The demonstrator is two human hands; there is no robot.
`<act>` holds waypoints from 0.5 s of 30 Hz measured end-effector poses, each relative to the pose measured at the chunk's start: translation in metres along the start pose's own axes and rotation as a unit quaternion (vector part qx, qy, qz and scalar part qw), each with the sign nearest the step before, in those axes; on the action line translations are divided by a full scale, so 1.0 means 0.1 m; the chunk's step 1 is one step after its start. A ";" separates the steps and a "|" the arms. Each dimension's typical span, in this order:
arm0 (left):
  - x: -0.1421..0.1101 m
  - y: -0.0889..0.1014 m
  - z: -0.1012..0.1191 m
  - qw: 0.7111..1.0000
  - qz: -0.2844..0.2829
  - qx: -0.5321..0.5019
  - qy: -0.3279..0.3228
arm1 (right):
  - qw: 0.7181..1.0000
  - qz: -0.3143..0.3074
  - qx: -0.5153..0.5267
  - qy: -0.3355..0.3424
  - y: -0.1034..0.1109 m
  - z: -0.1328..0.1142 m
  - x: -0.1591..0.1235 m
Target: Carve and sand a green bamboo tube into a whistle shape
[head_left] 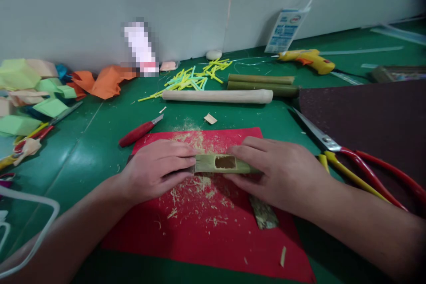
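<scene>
A short green bamboo tube (208,164) with a rectangular opening cut in its upper side lies crosswise between my hands. My left hand (159,166) is closed at the tube's left end, where a dark greyish edge shows under the fingers; I cannot make out what that edge is. Around the tube's right end, my right hand (273,168) is closed, thumb in front and fingers behind. Pale shavings (206,193) are scattered over the red sheet (149,235) beneath. A mottled grey-green strip (264,213) lies just below my right hand.
A red-handled knife (138,133) lies beyond my left hand. Behind are a pale stick (218,96), bamboo pieces (261,86), yellow-green strips (186,80) and a yellow glue gun (308,60). Large red-handled shears (349,153) lie right; folded paper (20,75) is left.
</scene>
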State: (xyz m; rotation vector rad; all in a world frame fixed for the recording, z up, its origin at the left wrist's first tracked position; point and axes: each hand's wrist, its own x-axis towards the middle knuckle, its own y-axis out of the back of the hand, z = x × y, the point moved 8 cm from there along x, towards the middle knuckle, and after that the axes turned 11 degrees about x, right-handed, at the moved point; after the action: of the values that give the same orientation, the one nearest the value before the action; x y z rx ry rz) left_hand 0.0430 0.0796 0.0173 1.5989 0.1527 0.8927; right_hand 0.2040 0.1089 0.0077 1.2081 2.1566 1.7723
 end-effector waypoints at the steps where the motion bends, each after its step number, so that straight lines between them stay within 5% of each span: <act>1: 0.00 0.00 0.00 1.000 -0.001 0.004 -0.002 | 1.000 0.000 0.000 0.001 0.00 0.00 0.00; 15: 0.02 -0.01 0.04 0.999 -0.006 0.037 -0.027 | 1.000 -0.006 0.018 0.011 -0.02 -0.05 -0.02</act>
State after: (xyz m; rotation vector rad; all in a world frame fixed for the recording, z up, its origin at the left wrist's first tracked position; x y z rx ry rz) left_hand 0.0465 0.0779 0.0176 1.6880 0.1578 0.8427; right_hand 0.2013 0.1035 0.0070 1.1866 2.2121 1.7587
